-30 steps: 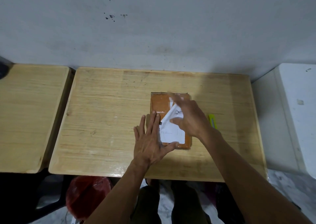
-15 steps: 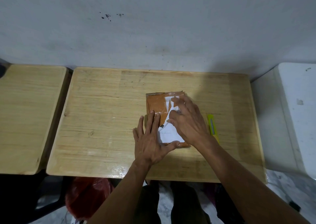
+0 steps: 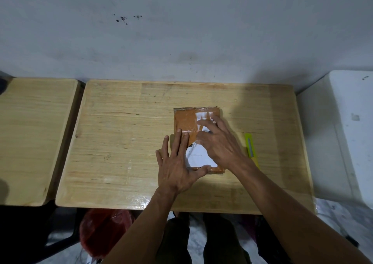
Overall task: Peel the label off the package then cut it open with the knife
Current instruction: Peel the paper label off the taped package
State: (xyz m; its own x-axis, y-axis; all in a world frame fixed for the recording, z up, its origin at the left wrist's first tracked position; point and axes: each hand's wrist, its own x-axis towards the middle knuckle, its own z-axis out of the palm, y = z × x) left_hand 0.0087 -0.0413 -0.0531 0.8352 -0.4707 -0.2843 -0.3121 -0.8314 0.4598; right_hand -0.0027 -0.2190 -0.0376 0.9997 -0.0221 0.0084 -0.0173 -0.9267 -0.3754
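The package (image 3: 186, 120), a flat orange-brown parcel wrapped in glossy film, lies on the right half of the wooden desk (image 3: 125, 134), its long side running away from the person. A white label (image 3: 198, 157) covers its near part; the label's upper edge looks lifted and creased where it meets the right hand, and a torn white patch of it shows near the package's far right corner. The left hand (image 3: 177, 162) lies flat, fingers (image 3: 180, 140) spread wide, pressing on the package's left edge and the desk beside it, thumb along the near edge. The right hand (image 3: 219, 142) rests over the middle of the package with its fingers bent toward the label; whether they pinch the paper I cannot tell. The knife (image 3: 250, 147), a yellow-green cutter, lies on the desk just right of the package, apart from both hands. A second desk (image 3: 32, 138) stands to the left, and a white box (image 3: 347, 134) to the right.
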